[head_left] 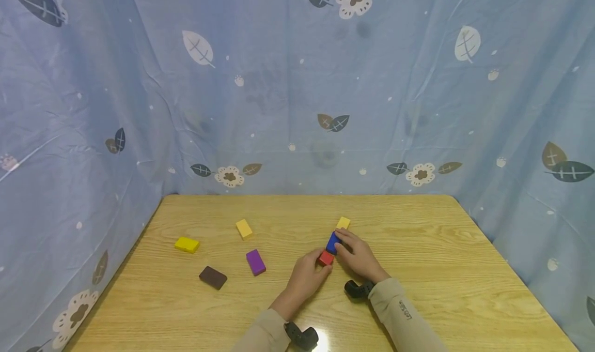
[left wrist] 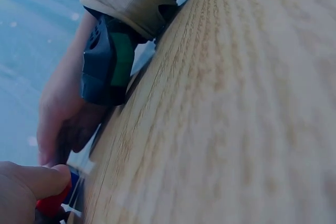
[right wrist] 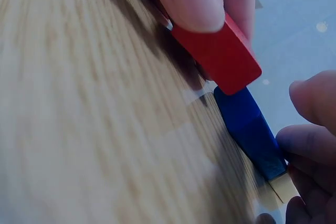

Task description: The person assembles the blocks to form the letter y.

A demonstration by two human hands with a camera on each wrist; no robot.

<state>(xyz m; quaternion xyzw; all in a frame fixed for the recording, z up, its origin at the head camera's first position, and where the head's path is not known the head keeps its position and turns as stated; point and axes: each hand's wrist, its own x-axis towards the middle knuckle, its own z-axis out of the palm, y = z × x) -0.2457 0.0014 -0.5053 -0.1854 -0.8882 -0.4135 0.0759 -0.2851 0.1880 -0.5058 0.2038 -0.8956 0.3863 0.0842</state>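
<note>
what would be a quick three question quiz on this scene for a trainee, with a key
1. Which hand holds the red block?
2. True or false: in the head view, the purple block lies to the right of the dark brown block.
3. Fill in: the blue block lies between the red block and the ____.

Key: 1. left hand; 2. true; 3. light yellow block.

On the table (head_left: 441, 259), beyond the block (head_left: 326, 258) gripped by the left hand (head_left: 304, 277), lies a second block (head_left: 332, 242), then a third block (head_left: 343, 223), while four blocks (head_left: 256, 262) lie left of it.
</note>
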